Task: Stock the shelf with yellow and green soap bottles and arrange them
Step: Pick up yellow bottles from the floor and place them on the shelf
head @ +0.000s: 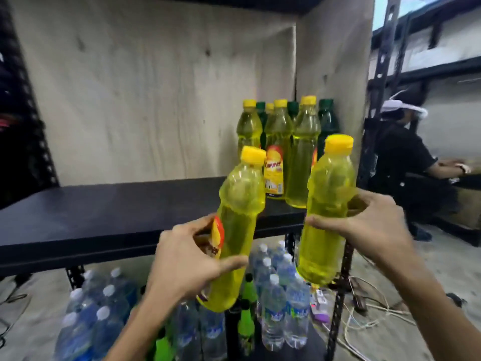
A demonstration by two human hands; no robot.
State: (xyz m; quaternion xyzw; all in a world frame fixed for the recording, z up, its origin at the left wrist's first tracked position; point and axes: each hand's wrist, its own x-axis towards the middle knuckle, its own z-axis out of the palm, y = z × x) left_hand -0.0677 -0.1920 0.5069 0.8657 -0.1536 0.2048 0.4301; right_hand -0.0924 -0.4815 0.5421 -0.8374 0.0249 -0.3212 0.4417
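Note:
My left hand (182, 261) grips a yellow soap bottle (238, 217) around its labelled middle, tilted slightly right, in front of the black shelf (104, 217). My right hand (364, 222) holds a second yellow soap bottle (328, 199) upright near the shelf's right end. Both bottles hang in the air before the shelf's front edge. At the shelf's back right corner stand several yellow bottles (277, 152) in front and dark green bottles (328, 118) behind them, close together.
The shelf's left and middle surface is bare, backed by a plywood wall (156, 87). Below it stand several water bottles (273, 308) and a few green bottles (247, 321). A seated person (406, 157) is at the right, with cables (364, 308) on the floor.

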